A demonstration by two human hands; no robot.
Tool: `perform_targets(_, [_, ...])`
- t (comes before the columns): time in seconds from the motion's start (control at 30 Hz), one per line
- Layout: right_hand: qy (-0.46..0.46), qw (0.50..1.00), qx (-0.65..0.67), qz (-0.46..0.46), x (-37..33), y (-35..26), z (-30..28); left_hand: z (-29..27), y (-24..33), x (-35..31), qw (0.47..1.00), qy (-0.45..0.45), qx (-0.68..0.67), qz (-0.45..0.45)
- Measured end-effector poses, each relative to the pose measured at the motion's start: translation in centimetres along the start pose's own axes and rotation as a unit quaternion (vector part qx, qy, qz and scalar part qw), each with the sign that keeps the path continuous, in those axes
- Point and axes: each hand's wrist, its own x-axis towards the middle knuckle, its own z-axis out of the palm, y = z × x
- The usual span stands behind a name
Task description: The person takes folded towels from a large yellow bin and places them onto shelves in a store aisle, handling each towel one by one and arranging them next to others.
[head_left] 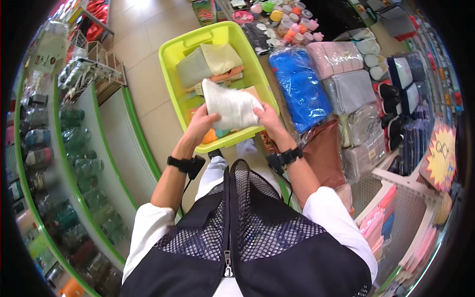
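Between my two hands is a folded white cloth (230, 109), fluffy like a towel, held over the near half of a yellow-green plastic tub (170, 74). My left hand (200, 123) grips its lower left corner, thumb on top. At the cloth's right edge my right hand (268, 119) is closed on it, fingers partly hidden beneath. Inside the tub, toward the far end, lie a folded grey-green cloth (193, 68) and a cream cloth (221, 58). An orange cloth (227, 74) shows below them. More coloured items peek out under the white cloth, too covered to name.
Right of the tub are a blue plastic-wrapped pack (299, 89), a pink wrapped pack (335, 58), a grey one (349, 91) and dark slippers (391, 104). Small colourful containers (292, 22) sit at the back. Green-edged shelves (94, 128) with clear bottles run along the left.
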Motion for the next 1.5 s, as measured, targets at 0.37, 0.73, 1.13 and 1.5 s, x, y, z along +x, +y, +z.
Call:
perform_targets(0.37, [0.053, 0.897, -0.432, -0.07, 8.0, 3.5, -5.5, 3.5, -11.4, 13.1, 0.956, 0.057, 0.075, -0.277])
perform_targets(0.73, [-0.146, 0.756, -0.63, -0.099, 10.0, 3.5, -5.9, 4.4, -9.6, 14.3, 0.805, 0.168, 0.535, -0.195])
perform_targets(1.13, [-0.264, 0.679, -0.685, -0.02, 11.0, 0.7, -4.2, 0.3, -6.8, 7.8, 0.92, 0.192, 0.292, -0.18])
perform_targets(1.5, [-0.146, 0.766, -0.622, -0.069, 6.0, -0.3, -2.8, -1.1, -5.2, 0.9, 0.945, 0.187, 0.215, -0.163])
